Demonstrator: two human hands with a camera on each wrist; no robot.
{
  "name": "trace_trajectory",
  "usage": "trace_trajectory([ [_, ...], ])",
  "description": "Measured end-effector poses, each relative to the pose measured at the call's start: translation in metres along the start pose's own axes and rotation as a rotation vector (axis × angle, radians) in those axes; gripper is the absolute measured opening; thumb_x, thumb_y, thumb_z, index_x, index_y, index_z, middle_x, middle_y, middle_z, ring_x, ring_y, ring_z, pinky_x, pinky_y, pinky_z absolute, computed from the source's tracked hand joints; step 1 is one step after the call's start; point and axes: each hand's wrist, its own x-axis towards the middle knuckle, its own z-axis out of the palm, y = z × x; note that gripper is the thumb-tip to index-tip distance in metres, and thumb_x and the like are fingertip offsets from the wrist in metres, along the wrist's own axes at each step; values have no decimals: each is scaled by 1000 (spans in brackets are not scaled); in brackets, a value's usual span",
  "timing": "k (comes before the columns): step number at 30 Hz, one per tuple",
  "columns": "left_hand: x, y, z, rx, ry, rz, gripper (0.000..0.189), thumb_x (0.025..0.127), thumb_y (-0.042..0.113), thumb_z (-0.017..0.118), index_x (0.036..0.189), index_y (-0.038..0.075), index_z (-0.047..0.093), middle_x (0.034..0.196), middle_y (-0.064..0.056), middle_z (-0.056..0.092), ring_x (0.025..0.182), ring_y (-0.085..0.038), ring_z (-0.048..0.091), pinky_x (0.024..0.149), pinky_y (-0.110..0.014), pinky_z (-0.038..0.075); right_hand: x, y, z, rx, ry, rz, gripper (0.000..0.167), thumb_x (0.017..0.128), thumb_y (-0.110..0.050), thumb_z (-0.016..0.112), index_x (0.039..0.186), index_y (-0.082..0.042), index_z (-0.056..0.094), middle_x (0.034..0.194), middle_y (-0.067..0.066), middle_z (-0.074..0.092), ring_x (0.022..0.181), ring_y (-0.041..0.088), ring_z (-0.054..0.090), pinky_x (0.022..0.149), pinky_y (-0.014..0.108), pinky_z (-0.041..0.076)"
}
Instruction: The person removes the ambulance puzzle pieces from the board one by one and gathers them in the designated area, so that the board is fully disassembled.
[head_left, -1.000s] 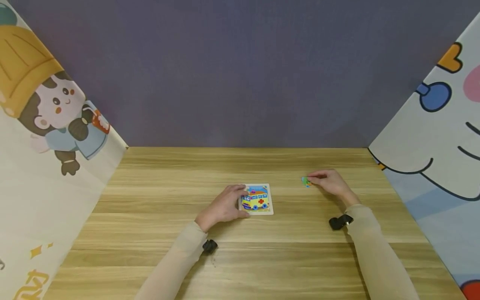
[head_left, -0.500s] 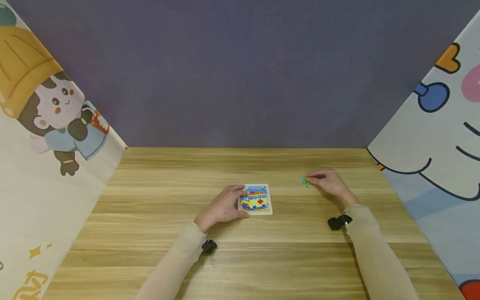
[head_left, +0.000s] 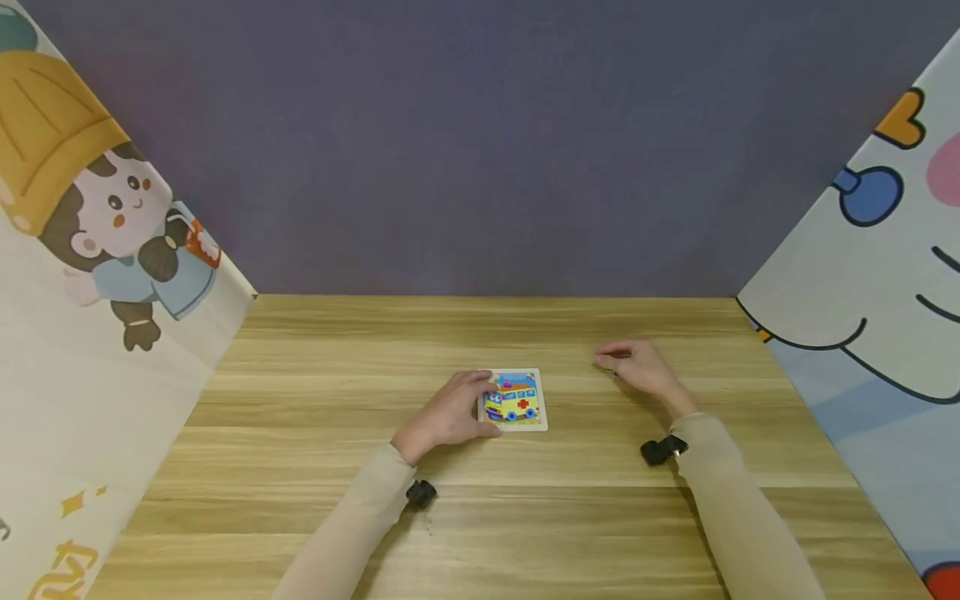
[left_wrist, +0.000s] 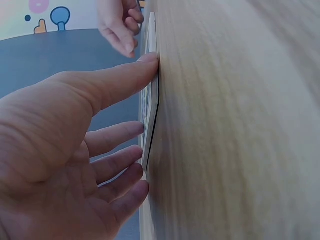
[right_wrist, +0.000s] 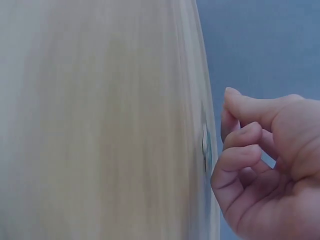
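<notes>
A square puzzle board (head_left: 517, 404) shows a yellow ambulance picture inside a pale border and lies flat on the table. My left hand (head_left: 450, 410) holds its left side, thumb at the near edge and fingers at the far side. In the left wrist view this hand (left_wrist: 75, 130) reaches the edge-on board (left_wrist: 153, 95). To the right hovers my right hand (head_left: 636, 367), fingers curled. In the right wrist view, the right hand (right_wrist: 265, 160) has thumb and forefinger tips together; whether something is between them is hidden. A small puzzle piece (right_wrist: 205, 145) lies on the table beside it.
The wood-grain table (head_left: 480, 533) ends at a dark grey-blue back panel (head_left: 495, 150). Cartoon-printed panels stand at the left (head_left: 82, 400) and right (head_left: 840, 275). A small black camera sits on each wrist.
My right hand has shifted left, so the green piece that showed at its fingertips is now mostly covered. The left hand and the board have stayed in place.
</notes>
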Motion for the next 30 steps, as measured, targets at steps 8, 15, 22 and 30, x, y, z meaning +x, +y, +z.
trace_trajectory([
  [8,2,-1,1,10,-7,7,73,86,32,90,147,7,61,168,-15,43,158,-37,36,132,-54,29,1,-24,23,39,-33,-39,34,103,-31,72,127,-8,76,130,18,74,118,36,68,103,54,55],
  [15,0,0,-2,19,3,7,74,84,33,91,147,8,62,168,-15,44,157,-37,37,132,-56,28,4,-45,44,69,-84,-97,28,103,-28,72,123,-10,78,124,13,76,113,29,69,96,44,57],
  [22,0,0,-2,6,11,10,73,84,32,91,146,7,62,167,-16,45,157,-39,37,131,-56,29,6,-65,62,109,-134,-100,27,102,-30,73,120,-12,79,110,7,78,85,18,69,72,30,57],
  [30,1,-3,0,16,6,27,70,87,34,89,146,7,63,166,-17,46,156,-39,38,131,-56,30,10,-87,82,135,-189,-119,27,102,-28,72,121,-10,79,103,6,78,72,14,64,63,27,52],
])
